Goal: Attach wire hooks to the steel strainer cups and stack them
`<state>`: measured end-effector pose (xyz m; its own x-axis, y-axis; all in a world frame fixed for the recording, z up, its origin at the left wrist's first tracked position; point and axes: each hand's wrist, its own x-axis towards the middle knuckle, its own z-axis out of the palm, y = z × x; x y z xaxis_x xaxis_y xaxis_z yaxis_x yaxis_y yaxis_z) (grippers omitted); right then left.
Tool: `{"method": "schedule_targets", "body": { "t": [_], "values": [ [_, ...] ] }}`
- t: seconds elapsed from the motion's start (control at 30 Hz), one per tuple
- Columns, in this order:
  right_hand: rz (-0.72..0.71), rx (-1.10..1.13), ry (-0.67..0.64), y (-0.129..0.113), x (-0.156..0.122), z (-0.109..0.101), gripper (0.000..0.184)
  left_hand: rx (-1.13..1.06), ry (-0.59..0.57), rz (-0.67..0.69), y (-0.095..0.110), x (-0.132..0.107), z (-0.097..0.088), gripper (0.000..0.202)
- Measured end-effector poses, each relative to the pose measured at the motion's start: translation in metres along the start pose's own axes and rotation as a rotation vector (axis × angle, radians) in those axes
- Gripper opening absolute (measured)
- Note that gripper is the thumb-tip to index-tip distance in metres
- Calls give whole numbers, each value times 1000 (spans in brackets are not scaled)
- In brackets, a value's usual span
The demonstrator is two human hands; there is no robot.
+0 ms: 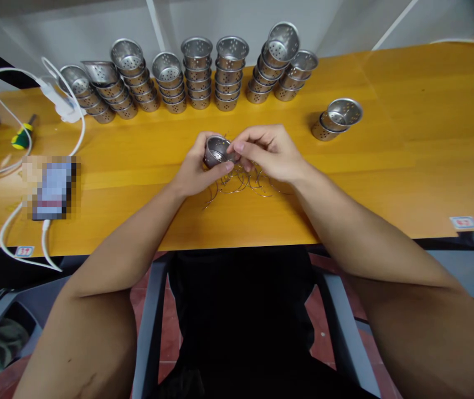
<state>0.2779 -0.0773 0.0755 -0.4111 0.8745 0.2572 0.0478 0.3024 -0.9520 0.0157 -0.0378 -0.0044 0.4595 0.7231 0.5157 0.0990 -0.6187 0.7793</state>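
Note:
My left hand [197, 166] is curled around a small perforated metal cup [216, 149], holding it just above the wooden table [386, 166]. Fingers of my right hand [268, 152] pinch at the cup's rim from the right, thumb and forefinger pressed together. Under both hands lies a loose heap of thin wire loops [241, 183]. Whether the right fingers also hold a wire I cannot make out.
Stacks of the same perforated cups [197, 75] line the table's far edge. A short separate stack [336, 117] stands at the right. On the left are a white power strip with cable [65, 105], a screwdriver [23, 136] and a blurred-out phone [52, 188].

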Motion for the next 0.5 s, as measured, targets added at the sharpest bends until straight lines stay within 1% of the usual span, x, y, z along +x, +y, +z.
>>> {"method": "schedule_targets", "body": {
  "t": [0.07, 0.13, 0.27, 0.37, 0.43, 0.5],
  "values": [
    [-5, 16, -95, -4, -2, -6, 73, -13, 2, 0, 0, 1, -2, 90],
    [-4, 25, -139, -5, -2, -9, 70, -16, 0, -9, 2, 1, -3, 91],
    [3, 35, -114, -4, -3, -8, 68, -12, -22, -32, 6, 2, -4, 97],
    [22, 23, -103, -4, -4, -6, 68, 4, -63, 5, 3, 2, -6, 104],
    [27, 19, -102, -3, -4, -5, 67, 19, -87, 30, -1, 3, -6, 102],
    [29, 21, -93, -3, -5, -4, 65, 29, -91, 50, -4, 3, -5, 95]
  ]
}}
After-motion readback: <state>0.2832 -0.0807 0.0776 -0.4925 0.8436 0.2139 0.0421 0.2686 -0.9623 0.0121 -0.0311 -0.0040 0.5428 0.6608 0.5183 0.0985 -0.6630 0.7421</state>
